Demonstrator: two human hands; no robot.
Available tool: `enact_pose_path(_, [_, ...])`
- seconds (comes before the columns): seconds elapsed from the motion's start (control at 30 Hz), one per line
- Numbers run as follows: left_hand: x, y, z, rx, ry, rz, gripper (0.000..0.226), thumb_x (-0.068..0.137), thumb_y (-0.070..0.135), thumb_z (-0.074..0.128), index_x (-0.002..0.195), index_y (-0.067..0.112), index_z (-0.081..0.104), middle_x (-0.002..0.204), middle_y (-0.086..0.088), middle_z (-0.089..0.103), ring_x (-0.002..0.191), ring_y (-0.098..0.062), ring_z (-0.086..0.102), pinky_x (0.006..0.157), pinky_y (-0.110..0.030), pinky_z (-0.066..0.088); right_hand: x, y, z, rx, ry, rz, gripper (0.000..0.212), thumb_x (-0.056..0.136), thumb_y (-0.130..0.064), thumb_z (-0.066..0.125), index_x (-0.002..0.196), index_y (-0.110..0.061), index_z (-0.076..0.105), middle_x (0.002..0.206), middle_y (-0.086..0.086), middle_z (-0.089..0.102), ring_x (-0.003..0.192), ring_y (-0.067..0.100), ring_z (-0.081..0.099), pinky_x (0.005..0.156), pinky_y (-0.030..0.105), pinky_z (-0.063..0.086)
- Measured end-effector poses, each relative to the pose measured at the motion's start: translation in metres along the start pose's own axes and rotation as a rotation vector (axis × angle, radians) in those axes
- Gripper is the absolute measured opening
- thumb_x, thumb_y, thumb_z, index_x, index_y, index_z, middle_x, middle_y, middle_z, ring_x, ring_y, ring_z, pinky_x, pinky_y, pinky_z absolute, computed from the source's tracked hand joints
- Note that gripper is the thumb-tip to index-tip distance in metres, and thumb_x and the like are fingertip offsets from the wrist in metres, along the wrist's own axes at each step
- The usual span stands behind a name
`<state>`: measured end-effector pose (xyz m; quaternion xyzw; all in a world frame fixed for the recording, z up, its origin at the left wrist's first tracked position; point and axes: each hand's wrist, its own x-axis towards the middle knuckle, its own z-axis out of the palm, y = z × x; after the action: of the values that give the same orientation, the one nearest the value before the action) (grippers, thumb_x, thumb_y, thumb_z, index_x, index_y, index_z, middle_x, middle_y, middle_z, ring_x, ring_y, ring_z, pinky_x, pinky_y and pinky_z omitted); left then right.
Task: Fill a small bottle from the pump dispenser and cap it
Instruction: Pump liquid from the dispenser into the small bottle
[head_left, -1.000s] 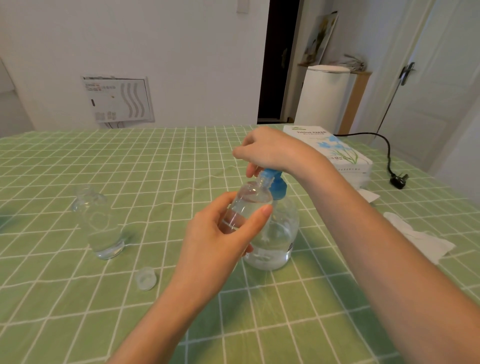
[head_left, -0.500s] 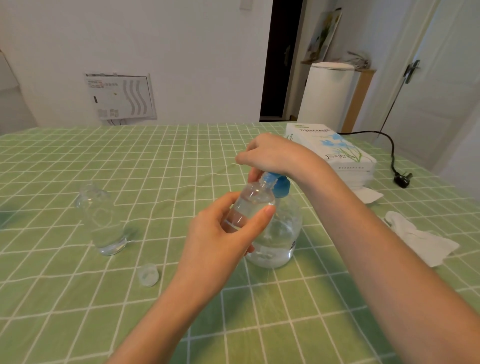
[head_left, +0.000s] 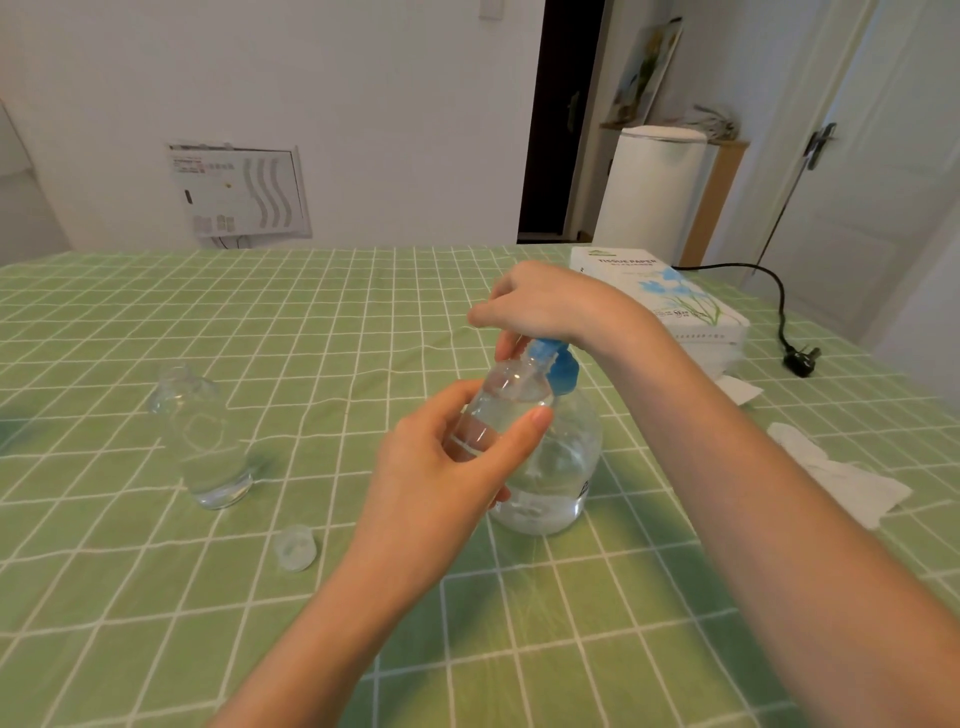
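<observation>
My left hand (head_left: 441, 467) grips a small clear bottle (head_left: 506, 400), tilted with its mouth up under the blue pump nozzle. The pump dispenser (head_left: 558, 467), a clear round bottle with a blue pump head (head_left: 558, 366), stands on the green checked tablecloth behind the small bottle. My right hand (head_left: 545, 306) rests on top of the pump head with curled fingers, covering most of it. A small clear cap (head_left: 295, 546) lies on the cloth to the left of my left forearm.
A second clear bottle (head_left: 200, 441), uncapped, stands at the left. A tissue box (head_left: 660, 306) sits at the back right, with crumpled white tissues (head_left: 841, 478) on the cloth at the right. A black power cord and plug (head_left: 800, 358) lie by the far right edge.
The view has shifted slightly. Both hands keep their hold; the right hand has stayed on the pump head, with little visible movement.
</observation>
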<state>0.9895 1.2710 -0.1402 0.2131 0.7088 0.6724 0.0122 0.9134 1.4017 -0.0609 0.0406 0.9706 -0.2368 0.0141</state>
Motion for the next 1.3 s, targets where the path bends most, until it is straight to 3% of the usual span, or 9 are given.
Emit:
enact_pose_path(0.1, [-0.001, -0.001, 0.000, 0.005, 0.006, -0.016, 0.032, 0.062, 0.056, 0.064, 0.086, 0.037, 0.069, 0.068, -0.006, 0.067, 0.051, -0.010, 0.061, 0.050, -0.017, 0.050, -0.001, 0.002, 0.003, 0.004, -0.011, 0.008, 0.043, 0.090, -0.035, 0.052, 0.118, -0.003, 0.060, 0.112, 0.015, 0.070, 0.093, 0.024, 0.066, 0.087, 0.036, 0.050])
enact_pose_path(0.2, [-0.001, -0.002, 0.001, 0.007, 0.009, -0.018, 0.032, 0.062, 0.055, 0.064, 0.086, 0.035, 0.069, 0.068, -0.006, 0.067, 0.051, -0.010, 0.060, 0.049, -0.017, 0.049, -0.001, 0.003, 0.004, 0.012, -0.004, 0.012, 0.043, 0.090, -0.035, 0.053, 0.118, -0.003, 0.060, 0.110, 0.015, 0.071, 0.102, 0.027, 0.067, 0.075, 0.032, 0.047])
enact_pose_path(0.27, [-0.001, -0.001, 0.001, 0.000, 0.012, -0.023, 0.032, 0.061, 0.056, 0.064, 0.086, 0.036, 0.069, 0.068, -0.007, 0.067, 0.050, -0.008, 0.060, 0.048, -0.015, 0.048, -0.001, 0.003, 0.004, 0.020, -0.002, 0.011, 0.043, 0.091, -0.034, 0.052, 0.119, -0.003, 0.060, 0.111, 0.015, 0.070, 0.105, 0.028, 0.066, 0.078, 0.033, 0.048])
enact_pose_path(0.37, [-0.002, 0.000, 0.001, -0.010, 0.009, -0.025, 0.031, 0.061, 0.057, 0.064, 0.085, 0.039, 0.069, 0.065, -0.001, 0.068, 0.048, -0.004, 0.058, 0.043, -0.011, 0.042, -0.001, 0.002, 0.002, 0.032, 0.016, -0.003, 0.042, 0.091, -0.031, 0.051, 0.119, 0.000, 0.060, 0.109, 0.016, 0.071, 0.090, 0.024, 0.067, 0.083, 0.036, 0.051])
enact_pose_path(0.5, [0.000, 0.002, 0.001, -0.019, 0.011, -0.004, 0.029, 0.061, 0.058, 0.064, 0.086, 0.044, 0.068, 0.066, -0.003, 0.067, 0.047, -0.004, 0.058, 0.043, -0.011, 0.042, -0.001, -0.002, -0.004, 0.032, 0.047, -0.010, 0.044, 0.091, -0.027, 0.049, 0.123, 0.001, 0.058, 0.096, 0.015, 0.075, 0.073, 0.020, 0.064, 0.060, 0.026, 0.045])
enact_pose_path(0.67, [0.000, 0.001, 0.001, -0.032, 0.008, -0.002, 0.025, 0.061, 0.056, 0.065, 0.083, 0.044, 0.069, 0.066, -0.005, 0.067, 0.049, -0.007, 0.060, 0.046, -0.013, 0.046, 0.001, -0.001, -0.003, 0.019, 0.019, -0.004, 0.039, 0.091, -0.028, 0.049, 0.118, -0.002, 0.059, 0.099, 0.014, 0.074, 0.090, 0.023, 0.070, 0.089, 0.035, 0.050])
enact_pose_path(0.73, [0.000, 0.000, 0.001, -0.021, 0.009, -0.003, 0.026, 0.062, 0.055, 0.065, 0.083, 0.041, 0.069, 0.067, -0.006, 0.067, 0.050, -0.008, 0.061, 0.048, -0.016, 0.049, 0.001, 0.000, -0.001, 0.006, 0.010, 0.001, 0.038, 0.091, -0.030, 0.050, 0.117, -0.003, 0.060, 0.104, 0.014, 0.073, 0.095, 0.024, 0.068, 0.091, 0.036, 0.049])
enact_pose_path(0.9, [-0.001, -0.002, 0.002, -0.016, 0.017, -0.016, 0.030, 0.062, 0.054, 0.065, 0.084, 0.034, 0.069, 0.067, -0.005, 0.067, 0.050, -0.008, 0.059, 0.049, -0.015, 0.048, 0.000, 0.003, 0.004, 0.017, -0.013, 0.015, 0.040, 0.091, -0.032, 0.051, 0.117, -0.003, 0.060, 0.111, 0.014, 0.070, 0.082, 0.021, 0.057, 0.073, 0.031, 0.044])
enact_pose_path(1.3, [0.000, 0.002, 0.001, -0.022, 0.011, 0.000, 0.030, 0.061, 0.057, 0.064, 0.087, 0.043, 0.068, 0.067, -0.005, 0.067, 0.049, -0.007, 0.060, 0.048, -0.011, 0.046, 0.000, -0.002, -0.006, -0.019, 0.008, 0.000, 0.040, 0.090, -0.028, 0.051, 0.118, 0.000, 0.061, 0.103, 0.015, 0.073, 0.074, 0.018, 0.057, 0.058, 0.025, 0.040])
